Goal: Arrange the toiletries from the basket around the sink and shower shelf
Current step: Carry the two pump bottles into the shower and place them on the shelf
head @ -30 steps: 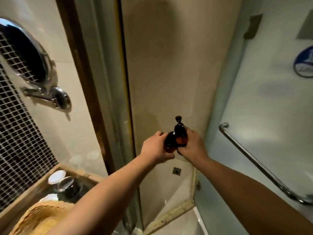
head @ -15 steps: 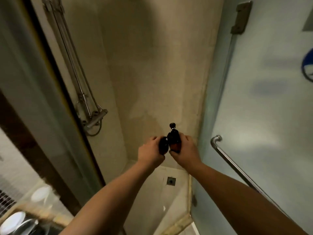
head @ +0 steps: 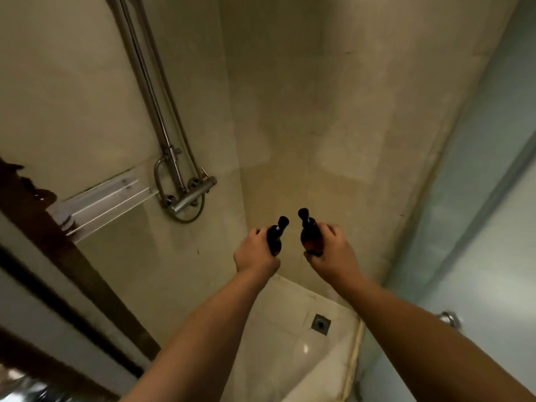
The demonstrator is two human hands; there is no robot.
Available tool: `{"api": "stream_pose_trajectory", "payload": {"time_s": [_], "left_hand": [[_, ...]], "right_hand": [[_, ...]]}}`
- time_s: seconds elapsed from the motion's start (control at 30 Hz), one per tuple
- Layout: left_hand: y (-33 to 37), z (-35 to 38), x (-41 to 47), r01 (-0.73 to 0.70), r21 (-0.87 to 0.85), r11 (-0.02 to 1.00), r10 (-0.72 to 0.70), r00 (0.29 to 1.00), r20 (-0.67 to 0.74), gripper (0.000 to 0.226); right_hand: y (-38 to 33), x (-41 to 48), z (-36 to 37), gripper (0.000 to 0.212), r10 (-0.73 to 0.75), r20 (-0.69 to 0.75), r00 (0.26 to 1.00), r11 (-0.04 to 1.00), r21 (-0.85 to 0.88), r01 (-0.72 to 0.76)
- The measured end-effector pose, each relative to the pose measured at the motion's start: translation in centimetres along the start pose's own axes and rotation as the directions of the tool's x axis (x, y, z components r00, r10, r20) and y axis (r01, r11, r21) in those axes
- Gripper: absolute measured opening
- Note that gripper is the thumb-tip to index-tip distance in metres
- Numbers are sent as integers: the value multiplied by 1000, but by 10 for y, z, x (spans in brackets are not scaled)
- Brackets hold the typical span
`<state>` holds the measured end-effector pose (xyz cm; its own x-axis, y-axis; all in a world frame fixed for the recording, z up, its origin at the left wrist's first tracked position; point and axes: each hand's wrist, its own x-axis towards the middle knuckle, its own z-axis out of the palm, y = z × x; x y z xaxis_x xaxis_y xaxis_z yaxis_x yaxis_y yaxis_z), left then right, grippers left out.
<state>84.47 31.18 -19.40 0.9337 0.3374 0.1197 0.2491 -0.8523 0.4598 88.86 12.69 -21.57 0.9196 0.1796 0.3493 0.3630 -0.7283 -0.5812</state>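
Note:
Inside the shower stall, my left hand (head: 255, 253) grips a dark brown pump bottle (head: 275, 236), and my right hand (head: 333, 250) grips a second amber pump bottle (head: 310, 236). Both bottles are upright with black pump tops, held a little apart in mid-air before the beige tiled wall. A glass shower shelf (head: 101, 198) is fixed to the left wall, up and left of my left hand, and nothing stands on the part I can see.
A chrome shower mixer (head: 191, 197) with riser pipe and hose hangs beside the shelf. A floor drain (head: 320, 323) lies below my arms. The frosted glass door (head: 478, 227) with a metal handle end stands at right; a dark door frame runs along the left.
The view has swung into the shower, bringing the shelf and mixer into sight. My hands have parted, so the two bottles, held together before, now sit apart.

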Motion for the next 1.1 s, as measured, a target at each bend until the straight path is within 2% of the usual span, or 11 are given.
{"api": "stream_pose_trajectory", "payload": {"time_s": [0.13,0.37,0.47,0.63,0.77,0.93,1.1], "left_hand": [[-10,19,44,63,-24,998,-63,998,-2,60],[-20,36,160,95,-20,995,-94,995,8,65],[-24,31,202,103,-11,995,-103,995,-12,69],[-39,7,271,141,1,990,-140,987,-80,65],[-69,-9,303,213,-15,977,-213,963,-167,66],[-115,-40,331,328,8,945,-311,903,-298,64],[-145,-89,325,493,38,869,-403,751,-524,69]], "right_hand": [[13,43,23,82,32,56,998,999,-7,-31],[15,156,61,79,-30,95,995,1000,0,30],[-3,209,72,79,-47,146,988,998,-32,52],[-45,291,101,80,-154,144,978,988,21,153],[-81,339,139,77,-241,215,946,969,100,224],[-125,398,200,80,-458,271,847,883,248,398],[-172,424,258,81,-571,303,763,811,353,467]]}}
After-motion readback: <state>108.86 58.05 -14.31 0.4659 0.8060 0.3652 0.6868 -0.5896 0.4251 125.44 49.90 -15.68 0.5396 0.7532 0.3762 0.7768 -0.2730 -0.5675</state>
